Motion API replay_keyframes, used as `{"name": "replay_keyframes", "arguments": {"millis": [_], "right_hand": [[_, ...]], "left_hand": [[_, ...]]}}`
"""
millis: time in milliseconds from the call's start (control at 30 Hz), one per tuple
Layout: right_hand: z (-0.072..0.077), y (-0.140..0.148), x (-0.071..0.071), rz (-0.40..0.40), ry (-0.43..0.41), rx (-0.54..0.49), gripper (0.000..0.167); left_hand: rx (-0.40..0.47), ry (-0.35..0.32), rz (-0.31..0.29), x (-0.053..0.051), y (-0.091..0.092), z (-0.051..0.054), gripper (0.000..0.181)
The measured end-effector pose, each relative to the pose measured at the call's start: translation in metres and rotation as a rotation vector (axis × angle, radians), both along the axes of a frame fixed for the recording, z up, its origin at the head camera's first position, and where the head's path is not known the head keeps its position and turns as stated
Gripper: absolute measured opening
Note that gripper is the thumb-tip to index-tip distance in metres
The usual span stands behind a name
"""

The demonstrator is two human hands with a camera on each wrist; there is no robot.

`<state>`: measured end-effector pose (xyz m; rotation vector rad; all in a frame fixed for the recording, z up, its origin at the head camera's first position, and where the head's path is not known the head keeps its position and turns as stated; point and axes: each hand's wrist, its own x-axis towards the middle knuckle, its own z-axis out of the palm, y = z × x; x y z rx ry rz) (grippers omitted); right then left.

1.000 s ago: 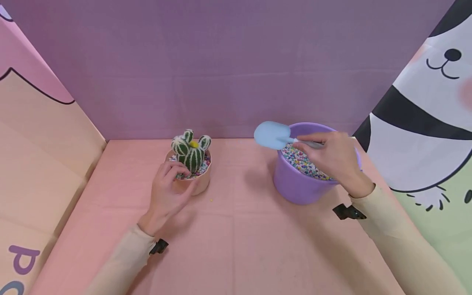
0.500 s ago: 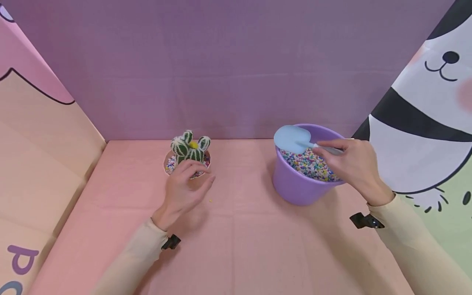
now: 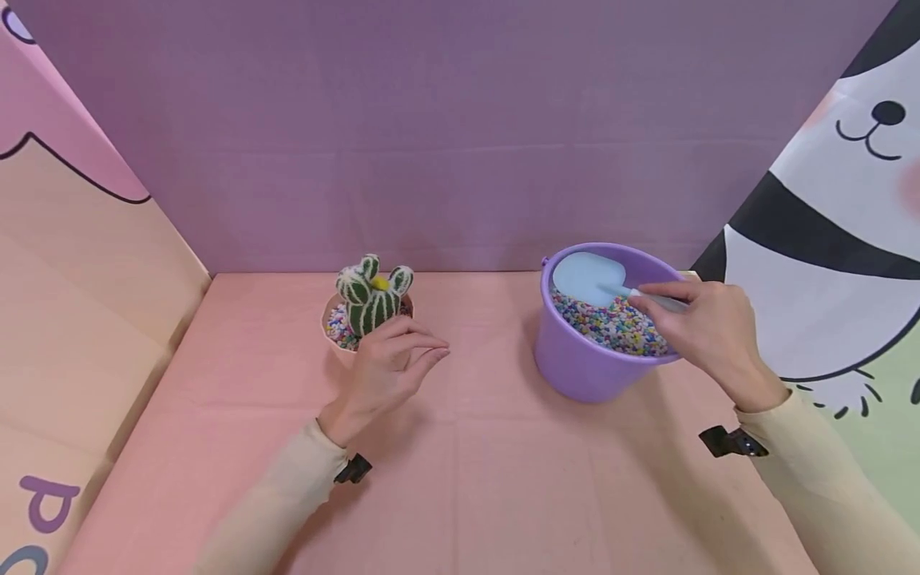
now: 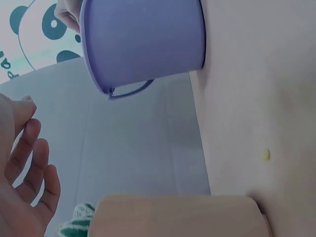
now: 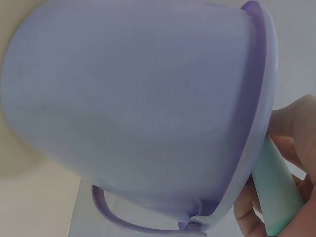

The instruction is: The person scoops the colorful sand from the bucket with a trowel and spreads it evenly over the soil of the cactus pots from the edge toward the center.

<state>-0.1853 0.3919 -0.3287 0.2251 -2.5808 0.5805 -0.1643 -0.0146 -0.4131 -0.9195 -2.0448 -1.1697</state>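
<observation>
My right hand [image 3: 711, 335] grips the grey handle of a small trowel with a light blue blade [image 3: 585, 275]. The blade is inside the rim of a purple bucket [image 3: 585, 371], over small multicoloured beads [image 3: 611, 327]. In the right wrist view, fingers wrap the trowel handle [image 5: 276, 190] beside the bucket's rim. My left hand [image 3: 384, 371] is in front of a potted cactus [image 3: 372, 311], its fingers loosely bent and holding nothing. The cactus stands among beads in a peach pot [image 4: 173, 217], partly hidden by that hand in the head view.
A pink cloth [image 3: 503, 479] covers the table, and a purple backdrop [image 3: 460, 144] rises behind. A printed panda panel [image 3: 826, 295] stands at the right, close to the bucket. One yellow bead [image 4: 266, 155] lies loose on the cloth.
The trowel has moved right and down, from the bucket's left rim to inside it. My left hand has shifted right from the pot's side, its fingers and thumb drawing closer together.
</observation>
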Motion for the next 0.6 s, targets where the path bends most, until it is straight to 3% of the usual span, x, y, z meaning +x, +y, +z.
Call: {"name": "replay_keyframes", "arguments": {"millis": [167, 333, 467, 600], "right_hand": [[-0.001, 0.002, 0.0, 0.007, 0.015, 0.018, 0.027], [0.002, 0.006, 0.001, -0.006, -0.027, 0.038, 0.03], [0.004, 0.012, 0.0, -0.018, -0.059, 0.052, 0.03], [0.004, 0.018, 0.0, -0.017, -0.075, 0.055, 0.029]], "left_hand": [[-0.01, 0.017, -0.013, -0.002, 0.011, 0.003, 0.008], [-0.033, -0.015, -0.028, -0.002, 0.022, 0.006, 0.007], [-0.1, -0.082, -0.021, -0.001, 0.031, 0.009, 0.006], [-0.192, -0.203, -0.028, -0.001, 0.041, 0.014, 0.015]]}}
